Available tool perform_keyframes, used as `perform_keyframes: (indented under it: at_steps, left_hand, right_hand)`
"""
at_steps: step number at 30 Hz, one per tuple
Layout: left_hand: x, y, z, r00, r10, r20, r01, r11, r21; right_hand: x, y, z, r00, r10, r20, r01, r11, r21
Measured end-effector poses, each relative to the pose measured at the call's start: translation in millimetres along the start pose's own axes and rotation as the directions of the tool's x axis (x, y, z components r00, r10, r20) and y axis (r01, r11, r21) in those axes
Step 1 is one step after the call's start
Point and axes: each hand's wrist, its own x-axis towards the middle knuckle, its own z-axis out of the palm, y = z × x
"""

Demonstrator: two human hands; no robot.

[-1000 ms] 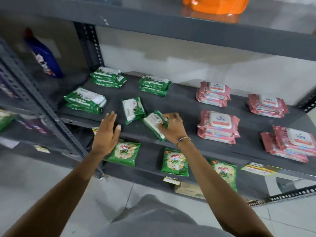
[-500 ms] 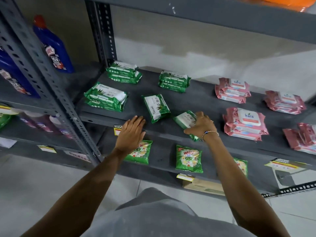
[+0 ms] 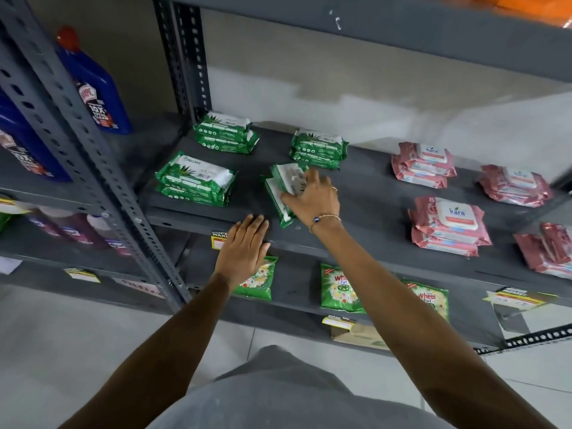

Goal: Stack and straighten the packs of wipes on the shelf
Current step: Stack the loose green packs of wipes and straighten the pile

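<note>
On the grey shelf [image 3: 371,193], my right hand [image 3: 312,196] grips a green pack of wipes [image 3: 289,178] and holds it tilted over a second green pack [image 3: 275,201] lying near the front edge. My left hand [image 3: 244,246] is flat and empty, fingers apart, its fingertips at the shelf's front lip. Three neat green stacks sit nearby: front left [image 3: 195,181], back left [image 3: 226,133] and back middle [image 3: 318,148]. Pink packs are stacked to the right, at the back [image 3: 424,165], far back right [image 3: 513,185] and front [image 3: 448,224].
A perforated grey upright [image 3: 93,156] stands to the left, with blue bottles [image 3: 93,88] behind it. Green detergent pouches [image 3: 340,289] lie on the shelf below. More pink packs [image 3: 554,252] sit at the right edge. An upper shelf [image 3: 402,32] runs overhead.
My right hand has carried its green pack left and back, onto the other loose green pack. My left hand stays near the shelf's front edge. The camera has moved closer.
</note>
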Motion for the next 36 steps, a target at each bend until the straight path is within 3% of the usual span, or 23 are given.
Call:
perform_keyframes:
  at_steps: [5,7,9,11,13,15,17,20,22,23,25,27,29,32,34,36]
  left_hand:
    - [-1,-2,8,0.995,0.027,-0.096,-0.027,1.0,0.001]
    - [-1,1,4,0.992,0.001,-0.128,-0.008,0.999,-0.051]
    - [2,12,-7,0.984,-0.103,-0.147,0.079,0.984,-0.16]
    - [13,29,-26,0.945,-0.296,-0.14,0.24,0.918,-0.316]
    - [35,43,-43,0.867,-0.497,-0.025,0.426,0.766,-0.481]
    - [60,48,-56,0.822,-0.539,0.184,0.534,0.618,-0.577]
    - [82,43,-65,0.799,-0.486,0.353,0.591,0.529,-0.609]
    - [104,20,-72,0.785,-0.28,0.553,0.601,0.562,-0.568]
    - [111,1,-72,0.775,-0.186,0.604,0.595,0.537,-0.597]
    - [113,-4,-72,0.792,-0.181,0.582,0.578,0.526,-0.623]
    - [109,-2,-70,0.821,-0.284,0.495,0.568,0.497,-0.657]
    - [101,12,-63,0.783,-0.48,0.395,0.6,0.417,-0.683]
    - [91,32,-57,0.663,-0.581,0.472,0.692,0.234,-0.683]
    - [91,53,-52,0.505,-0.478,0.718,0.798,-0.057,-0.599]
    - [95,54,-50,0.506,-0.433,0.746,0.77,-0.165,-0.617]
    - [100,48,-46,0.515,-0.475,0.714,0.739,-0.175,-0.65]
  right_hand:
    - [10,-3,14,0.996,0.002,0.087,0.009,0.993,-0.12]
    - [14,2,11,0.99,-0.007,0.138,0.017,0.997,-0.073]
    - [20,12,2,0.983,-0.019,0.184,0.013,0.999,0.036]
    - [24,23,-6,0.968,0.021,0.251,-0.063,0.985,0.16]
    - [26,33,-9,0.935,0.097,0.342,-0.195,0.944,0.264]
    - [25,39,-9,0.909,0.144,0.39,-0.284,0.9,0.331]
    - [23,41,-7,0.892,0.174,0.418,-0.366,0.82,0.44]
    - [16,47,-2,0.812,0.223,0.54,-0.553,0.589,0.589]
    - [12,50,3,0.759,0.242,0.604,-0.637,0.465,0.615]
    - [14,53,6,0.762,0.285,0.582,-0.639,0.476,0.604]
    - [17,57,1,0.823,0.389,0.414,-0.56,0.676,0.478]
    - [25,56,-14,0.895,0.362,0.261,-0.438,0.826,0.355]
    - [42,53,-24,0.931,0.244,0.272,-0.331,0.879,0.344]
    - [74,64,-17,0.936,0.172,0.307,-0.267,0.916,0.3]
    - [64,53,-26,0.929,0.153,0.337,-0.27,0.904,0.331]
    - [58,54,-29,0.898,0.165,0.407,-0.303,0.904,0.302]
